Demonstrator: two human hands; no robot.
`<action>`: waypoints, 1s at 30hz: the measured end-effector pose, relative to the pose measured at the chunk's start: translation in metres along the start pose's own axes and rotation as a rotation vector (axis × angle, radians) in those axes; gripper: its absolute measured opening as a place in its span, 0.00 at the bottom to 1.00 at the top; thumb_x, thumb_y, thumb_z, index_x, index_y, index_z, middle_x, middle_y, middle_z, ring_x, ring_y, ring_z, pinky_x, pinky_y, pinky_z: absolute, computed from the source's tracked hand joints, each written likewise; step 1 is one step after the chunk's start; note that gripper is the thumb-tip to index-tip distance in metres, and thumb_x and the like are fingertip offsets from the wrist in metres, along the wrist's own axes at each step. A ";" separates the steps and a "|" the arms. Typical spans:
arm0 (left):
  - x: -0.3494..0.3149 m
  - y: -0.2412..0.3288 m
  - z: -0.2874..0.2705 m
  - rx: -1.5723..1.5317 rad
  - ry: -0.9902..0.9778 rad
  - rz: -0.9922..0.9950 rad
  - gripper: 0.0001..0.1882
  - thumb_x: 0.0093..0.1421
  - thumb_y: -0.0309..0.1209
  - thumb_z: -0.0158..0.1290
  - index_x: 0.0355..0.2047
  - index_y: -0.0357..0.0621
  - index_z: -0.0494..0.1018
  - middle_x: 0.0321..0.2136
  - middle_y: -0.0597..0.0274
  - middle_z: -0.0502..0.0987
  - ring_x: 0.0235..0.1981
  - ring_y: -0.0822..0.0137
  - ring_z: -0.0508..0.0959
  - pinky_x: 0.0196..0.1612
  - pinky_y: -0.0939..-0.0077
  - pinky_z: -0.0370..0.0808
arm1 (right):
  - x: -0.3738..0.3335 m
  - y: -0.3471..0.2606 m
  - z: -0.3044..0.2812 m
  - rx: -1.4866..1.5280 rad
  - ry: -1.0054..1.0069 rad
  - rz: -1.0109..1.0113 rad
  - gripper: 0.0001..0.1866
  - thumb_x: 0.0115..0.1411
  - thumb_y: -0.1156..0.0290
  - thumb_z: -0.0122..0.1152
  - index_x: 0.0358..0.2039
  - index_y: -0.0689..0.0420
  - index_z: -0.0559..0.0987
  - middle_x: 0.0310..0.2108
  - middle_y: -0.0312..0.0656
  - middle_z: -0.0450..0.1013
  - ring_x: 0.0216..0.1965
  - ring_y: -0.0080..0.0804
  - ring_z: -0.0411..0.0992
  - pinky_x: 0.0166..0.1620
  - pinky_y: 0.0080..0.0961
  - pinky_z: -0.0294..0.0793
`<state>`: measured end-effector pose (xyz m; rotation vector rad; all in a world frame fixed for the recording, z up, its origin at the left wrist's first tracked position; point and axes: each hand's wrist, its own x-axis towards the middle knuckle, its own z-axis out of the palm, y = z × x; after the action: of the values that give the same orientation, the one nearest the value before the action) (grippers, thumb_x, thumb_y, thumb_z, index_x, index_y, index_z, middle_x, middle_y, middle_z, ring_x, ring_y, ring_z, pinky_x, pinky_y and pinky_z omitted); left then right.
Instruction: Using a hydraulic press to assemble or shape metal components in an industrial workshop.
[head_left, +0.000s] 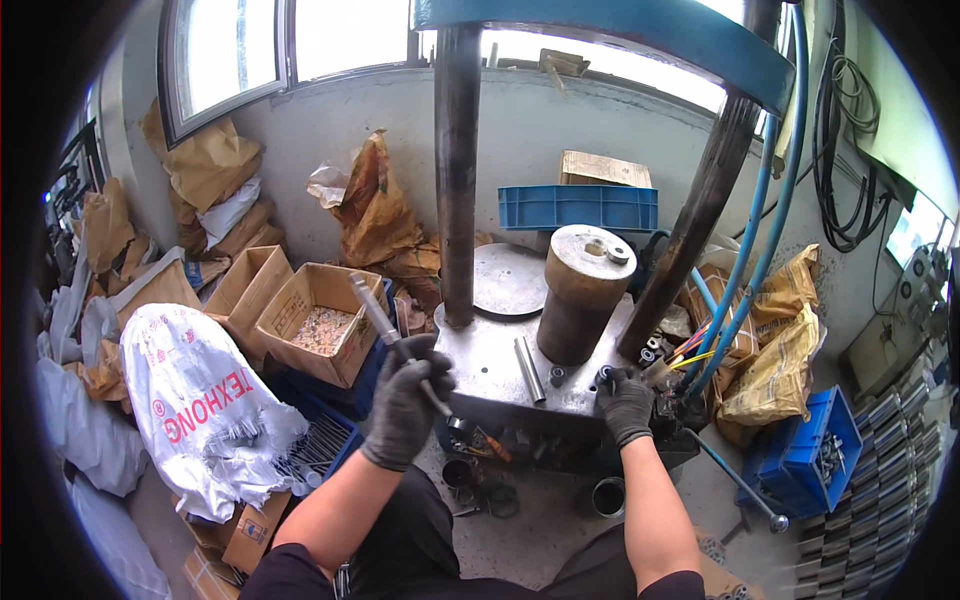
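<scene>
My left hand (405,412), in a dark grey glove, is closed round a slim stepped metal rod (372,308), held tilted left of the press bed (490,362). My right hand (626,408), gloved too, rests at the bed's front right edge, its fingers pinching a small dark metal ring (605,373). Just left of that hand a second small ring (557,377) sits on the bed. Beside it lies a shiny metal tube (529,370). Behind stands a thick steel cylinder (580,310) with a loose ring (619,256) on its holed top. A round plate (505,280) lies behind the tube.
Two steel columns (457,180) carry a blue crossbeam (620,30). Blue hoses (765,250) and a lever (735,480) flank the right. Cartons (320,325) and a white sack (200,400) crowd the left. A blue crate (810,450) and stacked metal bars (880,480) stand right.
</scene>
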<state>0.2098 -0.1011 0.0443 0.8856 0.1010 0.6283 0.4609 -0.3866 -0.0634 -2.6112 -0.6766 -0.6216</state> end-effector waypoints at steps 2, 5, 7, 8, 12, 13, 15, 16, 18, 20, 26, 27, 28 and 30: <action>0.009 -0.028 0.039 -0.036 -0.040 -0.130 0.20 0.66 0.32 0.55 0.58 0.44 0.72 0.38 0.58 0.81 0.33 0.67 0.81 0.34 0.72 0.80 | 0.005 0.004 0.005 -0.040 -0.022 -0.004 0.13 0.55 0.58 0.71 0.38 0.52 0.84 0.43 0.46 0.79 0.44 0.50 0.78 0.49 0.51 0.74; 0.005 -0.092 0.056 0.014 -0.051 -0.243 0.19 0.67 0.32 0.55 0.56 0.38 0.71 0.36 0.55 0.82 0.27 0.69 0.81 0.29 0.74 0.79 | 0.011 0.004 0.003 0.061 -0.077 -0.001 0.13 0.53 0.63 0.73 0.33 0.56 0.82 0.38 0.51 0.78 0.43 0.53 0.77 0.47 0.49 0.75; -0.012 -0.132 0.040 0.150 -0.101 -0.370 0.17 0.68 0.34 0.56 0.54 0.39 0.72 0.35 0.59 0.81 0.25 0.72 0.79 0.29 0.78 0.78 | 0.011 0.011 0.011 0.090 0.014 -0.020 0.12 0.52 0.66 0.73 0.34 0.57 0.82 0.38 0.51 0.78 0.41 0.53 0.77 0.46 0.48 0.76; -0.022 -0.147 0.031 0.170 -0.134 -0.427 0.16 0.69 0.34 0.55 0.53 0.39 0.73 0.34 0.60 0.81 0.24 0.73 0.78 0.29 0.78 0.77 | 0.007 0.014 0.014 0.128 0.097 -0.046 0.12 0.51 0.68 0.72 0.35 0.57 0.81 0.38 0.52 0.78 0.40 0.53 0.78 0.46 0.47 0.77; -0.029 -0.164 0.029 0.187 -0.183 -0.608 0.14 0.71 0.35 0.53 0.51 0.39 0.75 0.33 0.62 0.80 0.26 0.74 0.77 0.31 0.80 0.77 | 0.012 0.018 0.008 0.260 0.103 0.118 0.12 0.55 0.72 0.69 0.40 0.58 0.82 0.40 0.48 0.79 0.46 0.48 0.79 0.49 0.44 0.79; -0.028 -0.169 0.030 0.188 -0.189 -0.627 0.14 0.72 0.36 0.52 0.50 0.39 0.75 0.34 0.63 0.80 0.28 0.74 0.78 0.33 0.79 0.77 | 0.009 0.020 0.006 0.440 0.132 0.199 0.14 0.57 0.73 0.68 0.44 0.60 0.81 0.40 0.47 0.79 0.44 0.46 0.81 0.47 0.42 0.80; -0.026 -0.176 0.031 0.186 -0.203 -0.653 0.14 0.72 0.36 0.51 0.50 0.39 0.76 0.34 0.64 0.80 0.31 0.74 0.78 0.35 0.79 0.78 | 0.004 0.024 0.000 0.611 0.164 0.286 0.15 0.59 0.75 0.66 0.47 0.61 0.80 0.40 0.46 0.80 0.42 0.45 0.82 0.45 0.40 0.81; -0.025 -0.174 0.032 0.213 -0.217 -0.613 0.15 0.73 0.36 0.51 0.52 0.38 0.76 0.35 0.63 0.80 0.33 0.74 0.78 0.38 0.78 0.78 | 0.002 0.018 -0.008 0.978 0.099 0.456 0.18 0.60 0.76 0.63 0.52 0.62 0.78 0.43 0.48 0.79 0.42 0.46 0.82 0.46 0.43 0.82; -0.024 -0.168 0.032 0.244 -0.223 -0.574 0.16 0.73 0.35 0.51 0.53 0.38 0.76 0.36 0.63 0.80 0.36 0.74 0.79 0.41 0.78 0.78 | -0.003 -0.002 -0.027 1.715 -0.053 0.796 0.25 0.63 0.77 0.58 0.62 0.62 0.72 0.47 0.50 0.79 0.44 0.49 0.82 0.48 0.48 0.84; -0.023 -0.163 0.035 0.414 -0.270 -0.544 0.17 0.72 0.34 0.53 0.56 0.35 0.76 0.40 0.61 0.81 0.39 0.72 0.80 0.47 0.75 0.78 | -0.014 -0.022 -0.049 1.729 -0.096 0.802 0.27 0.65 0.77 0.53 0.65 0.62 0.68 0.49 0.52 0.77 0.46 0.51 0.82 0.50 0.53 0.84; -0.024 -0.163 0.042 0.617 -0.371 -0.446 0.19 0.66 0.30 0.60 0.54 0.33 0.77 0.43 0.58 0.83 0.44 0.69 0.81 0.52 0.72 0.77 | -0.032 -0.049 -0.068 1.865 -0.144 0.705 0.21 0.70 0.77 0.52 0.62 0.63 0.73 0.48 0.49 0.77 0.49 0.50 0.81 0.53 0.48 0.85; -0.024 -0.163 0.042 0.620 -0.372 -0.447 0.19 0.66 0.30 0.60 0.54 0.33 0.77 0.43 0.58 0.83 0.44 0.69 0.81 0.52 0.72 0.77 | -0.033 -0.052 -0.069 1.869 -0.127 0.721 0.19 0.71 0.75 0.52 0.60 0.65 0.74 0.47 0.49 0.78 0.49 0.50 0.81 0.54 0.47 0.84; -0.026 -0.163 0.044 0.656 -0.369 -0.430 0.19 0.64 0.30 0.61 0.53 0.34 0.78 0.42 0.58 0.84 0.44 0.69 0.81 0.52 0.71 0.77 | -0.035 -0.049 -0.069 1.868 -0.118 0.725 0.19 0.71 0.75 0.52 0.60 0.65 0.74 0.47 0.49 0.78 0.49 0.50 0.81 0.54 0.47 0.84; -0.028 -0.159 0.050 0.693 -0.372 -0.416 0.18 0.63 0.30 0.63 0.51 0.34 0.78 0.41 0.58 0.84 0.44 0.68 0.81 0.52 0.70 0.78 | -0.037 -0.040 -0.066 1.862 -0.043 0.694 0.18 0.71 0.76 0.54 0.59 0.66 0.74 0.47 0.50 0.78 0.49 0.49 0.81 0.55 0.44 0.83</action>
<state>0.2780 -0.2251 -0.0473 1.5836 0.1655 0.0126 0.3900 -0.3968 -0.0173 -0.9016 -0.0757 0.2899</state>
